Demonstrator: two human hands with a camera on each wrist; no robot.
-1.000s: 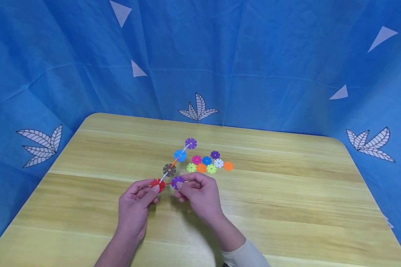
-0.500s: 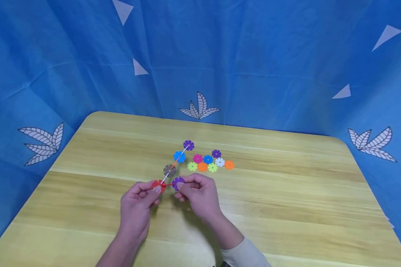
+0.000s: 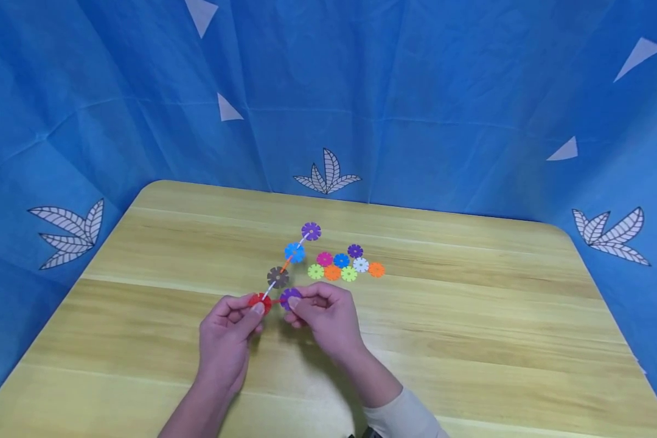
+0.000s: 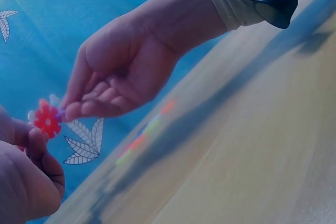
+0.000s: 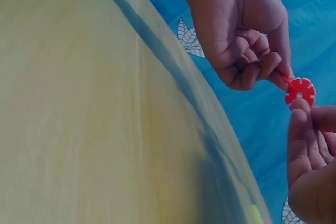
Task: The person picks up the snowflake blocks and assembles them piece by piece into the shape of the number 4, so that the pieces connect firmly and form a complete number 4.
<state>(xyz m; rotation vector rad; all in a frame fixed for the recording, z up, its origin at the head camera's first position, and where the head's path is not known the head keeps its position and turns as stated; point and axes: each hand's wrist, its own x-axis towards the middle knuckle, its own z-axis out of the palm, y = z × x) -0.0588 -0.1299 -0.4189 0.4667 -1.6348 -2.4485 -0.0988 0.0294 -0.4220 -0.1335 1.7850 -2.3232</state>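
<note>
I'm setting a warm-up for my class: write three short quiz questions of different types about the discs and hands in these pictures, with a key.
1. What colour is the disc that the right hand pinches?
A) white
B) purple
C) lime green

2. True or false: the left hand grips an orange disc.

3. How many discs lie in the cluster on the table, just beyond the right hand in the head view?

Key:
1. B
2. False; it grips the red disc.
3. Eight
</note>
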